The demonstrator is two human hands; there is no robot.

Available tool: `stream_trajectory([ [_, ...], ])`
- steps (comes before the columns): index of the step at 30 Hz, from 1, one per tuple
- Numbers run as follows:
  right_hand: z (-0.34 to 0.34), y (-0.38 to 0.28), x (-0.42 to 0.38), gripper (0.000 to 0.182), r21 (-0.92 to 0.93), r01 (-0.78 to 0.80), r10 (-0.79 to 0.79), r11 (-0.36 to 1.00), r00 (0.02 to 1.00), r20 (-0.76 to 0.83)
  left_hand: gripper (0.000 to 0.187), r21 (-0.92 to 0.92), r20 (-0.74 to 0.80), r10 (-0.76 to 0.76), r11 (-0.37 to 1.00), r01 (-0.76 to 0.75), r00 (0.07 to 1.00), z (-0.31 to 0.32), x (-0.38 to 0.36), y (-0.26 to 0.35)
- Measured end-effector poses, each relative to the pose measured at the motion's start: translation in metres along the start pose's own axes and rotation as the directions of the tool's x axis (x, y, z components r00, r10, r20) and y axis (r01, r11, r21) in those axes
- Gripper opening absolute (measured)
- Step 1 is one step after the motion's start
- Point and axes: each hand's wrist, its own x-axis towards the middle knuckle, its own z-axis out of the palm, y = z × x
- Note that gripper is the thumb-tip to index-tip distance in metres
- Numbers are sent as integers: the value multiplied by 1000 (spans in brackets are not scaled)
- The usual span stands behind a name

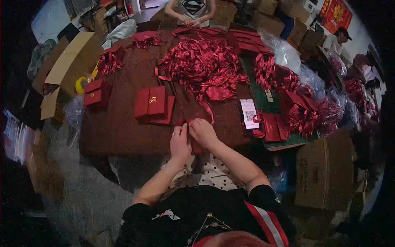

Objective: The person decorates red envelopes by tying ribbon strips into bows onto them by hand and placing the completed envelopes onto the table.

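My left hand [180,142] and my right hand [201,131] meet near the table's front edge, fingers pressed together on a red ribbon. Much of what they grip is hidden under the fingers. Beyond them lies a large heap of shiny red ribbons [201,61], and one long strand hangs from it towards my right hand. Left of my hands, a red pouch with a gold emblem [150,103] rests on top of another red pouch [169,110]. Farther left sits a red pouch stack [94,94].
On the brown table [123,136], a phone with a QR code [249,114] lies at the right beside a red pouch [273,127]. More ribbons and plastic bags line the right side. Cardboard boxes [70,61] stand left. A person [192,14] works across the table; others are far right.
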Motion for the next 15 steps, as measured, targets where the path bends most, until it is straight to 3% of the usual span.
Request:
stream_trajectory([
  [1, 1, 4, 1, 13, -5, 5, -5, 1000, 1000, -10, 55, -11, -3, -4, 1000, 4, 1000, 0, 0, 1],
  [3, 1, 8, -1, 13, -57, 95, -85, 994, 985, 147, 54, -33, 13, -12, 999, 13, 1000, 3, -1, -2],
  [5, 2, 9, 0, 14, -116, 151, -135, 982, 981, 141, 51, -39, 13, -23, 999, 23, 1000, 11, 4, -12],
  [7, 1, 11, 6, 14, 28, -40, 37, 999, 994, 106, 47, -38, 44, -67, 997, 69, 997, 5, 12, -6],
  [8, 0, 12, 9, 18, 126, -273, 248, 954, 951, 182, 44, -66, 32, -42, 997, 45, 999, 4, 14, -8],
  [9, 0, 13, 10, 18, 123, -278, 258, 953, 953, 158, 41, -95, 21, -14, 995, 16, 1000, 3, 15, -10],
  [10, 1, 15, 8, 20, 194, -387, 356, 902, 918, 173, 40, -51, 12, -20, 998, 20, 1000, 4, 18, -13],
  [11, 3, 18, 5, 22, 264, -485, 447, 834, 873, 194, 39, -149, 38, -66, 986, 71, 997, 7, 19, -18],
  [12, 4, 19, 3, 25, 276, -537, 493, 797, 843, 215, 37, -241, 73, -109, 963, 124, 991, 7, 20, -23],
  [15, 16, 16, -5, 23, 302, -502, 510, 811, 858, 58, 36, -294, 126, -168, 935, 198, 978, -3, 28, -21],
])
